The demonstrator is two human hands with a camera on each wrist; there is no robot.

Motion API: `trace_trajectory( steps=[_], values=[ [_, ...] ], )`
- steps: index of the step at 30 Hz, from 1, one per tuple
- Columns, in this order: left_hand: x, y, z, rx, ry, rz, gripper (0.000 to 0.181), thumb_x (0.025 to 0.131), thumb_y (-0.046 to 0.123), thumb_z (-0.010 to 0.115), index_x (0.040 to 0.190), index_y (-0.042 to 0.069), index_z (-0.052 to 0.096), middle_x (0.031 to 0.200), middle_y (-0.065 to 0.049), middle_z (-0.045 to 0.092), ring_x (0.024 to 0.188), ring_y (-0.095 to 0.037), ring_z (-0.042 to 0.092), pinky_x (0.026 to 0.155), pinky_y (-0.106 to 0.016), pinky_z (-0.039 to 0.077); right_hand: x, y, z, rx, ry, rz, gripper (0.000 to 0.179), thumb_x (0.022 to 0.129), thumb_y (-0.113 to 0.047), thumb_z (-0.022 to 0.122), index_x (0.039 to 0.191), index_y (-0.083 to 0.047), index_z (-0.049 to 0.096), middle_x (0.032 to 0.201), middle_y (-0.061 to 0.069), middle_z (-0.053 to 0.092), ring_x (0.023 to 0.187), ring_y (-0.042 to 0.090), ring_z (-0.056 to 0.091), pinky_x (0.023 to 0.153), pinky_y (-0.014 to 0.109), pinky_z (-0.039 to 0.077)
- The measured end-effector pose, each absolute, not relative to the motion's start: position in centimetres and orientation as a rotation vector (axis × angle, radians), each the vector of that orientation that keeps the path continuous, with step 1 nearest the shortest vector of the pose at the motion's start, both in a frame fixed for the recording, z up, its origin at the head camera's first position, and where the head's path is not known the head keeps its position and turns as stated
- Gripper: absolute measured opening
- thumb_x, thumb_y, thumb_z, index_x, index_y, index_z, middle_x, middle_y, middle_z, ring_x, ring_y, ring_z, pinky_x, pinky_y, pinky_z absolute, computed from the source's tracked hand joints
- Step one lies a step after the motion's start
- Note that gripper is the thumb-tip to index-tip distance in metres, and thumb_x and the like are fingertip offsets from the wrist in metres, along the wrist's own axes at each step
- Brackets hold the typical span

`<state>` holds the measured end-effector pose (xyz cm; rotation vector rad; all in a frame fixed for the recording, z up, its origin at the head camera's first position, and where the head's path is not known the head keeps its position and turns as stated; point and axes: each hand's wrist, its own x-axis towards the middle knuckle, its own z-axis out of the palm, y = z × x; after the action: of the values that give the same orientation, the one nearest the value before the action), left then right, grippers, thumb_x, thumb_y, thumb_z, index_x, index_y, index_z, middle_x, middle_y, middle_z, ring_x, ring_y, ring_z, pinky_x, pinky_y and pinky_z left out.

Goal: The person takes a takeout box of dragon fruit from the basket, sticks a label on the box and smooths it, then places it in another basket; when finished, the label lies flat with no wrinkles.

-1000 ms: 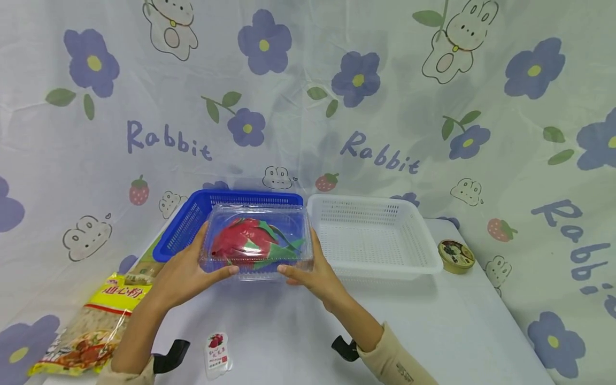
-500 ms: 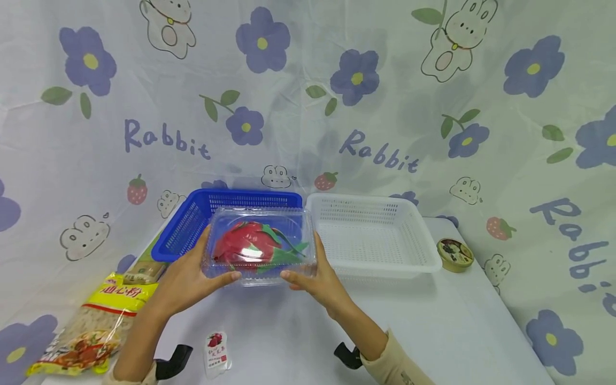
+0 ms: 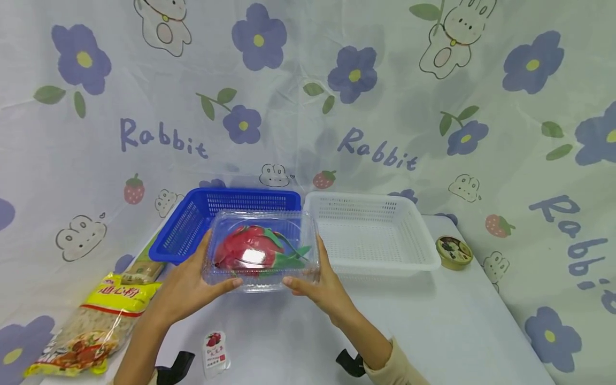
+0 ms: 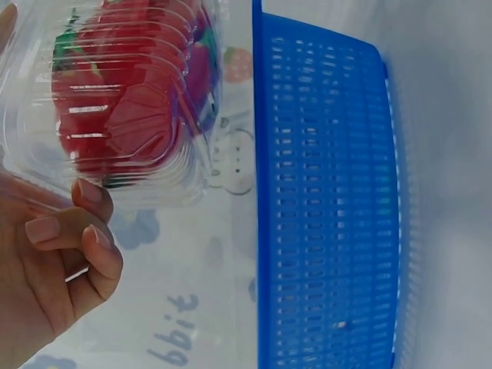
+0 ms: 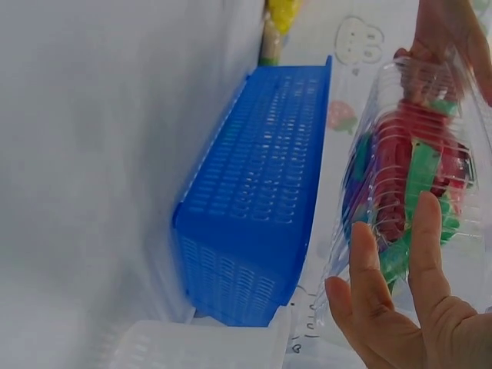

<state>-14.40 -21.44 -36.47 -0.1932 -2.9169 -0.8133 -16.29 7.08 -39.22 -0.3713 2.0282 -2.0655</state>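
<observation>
A clear plastic clamshell box (image 3: 289,222) with a red and green dragon fruit (image 3: 250,248) inside is held up off the table, its lid down. My left hand (image 3: 192,283) grips the box's left side, thumb along the front edge. On the opposite side my right hand (image 3: 324,286) holds it, with its thumb at the front edge too. In the left wrist view, fingertips (image 4: 91,198) touch the box's underside near a corner. Spread fingers (image 5: 367,261) of the right hand lie against the clear wall in the right wrist view.
Behind the box stand a blue basket (image 3: 178,227) and a white basket (image 3: 375,238). A yellow-topped food bag (image 3: 96,326) lies at left beside another packet (image 3: 144,267). A round tin (image 3: 454,253) sits at right. A small fruit label card (image 3: 215,353) lies in front.
Both hands have brought the box slightly lower and closer to me, away from the blue basket. The grip is the same. The head view has shifted a little.
</observation>
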Motion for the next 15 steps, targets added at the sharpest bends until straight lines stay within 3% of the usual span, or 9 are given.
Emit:
trace_trajectory(
  steps=[15],
  values=[
    [-13.95,-20.86,-37.4,-0.195,-2.898,-0.835,0.119,0.078,0.062,0.072,0.161,0.018,-0.002,0.155,-0.03,0.032,0.132,-0.06,0.039,0.093,-0.076,0.038,-15.35,7.63,-39.75,-0.345,2.048,-2.061,0.108,0.083,-0.028,0.082,0.154,-0.05,0.003,0.144,0.021,0.045,0.111,0.035,0.062,0.081,0.044,0.06]
  ],
)
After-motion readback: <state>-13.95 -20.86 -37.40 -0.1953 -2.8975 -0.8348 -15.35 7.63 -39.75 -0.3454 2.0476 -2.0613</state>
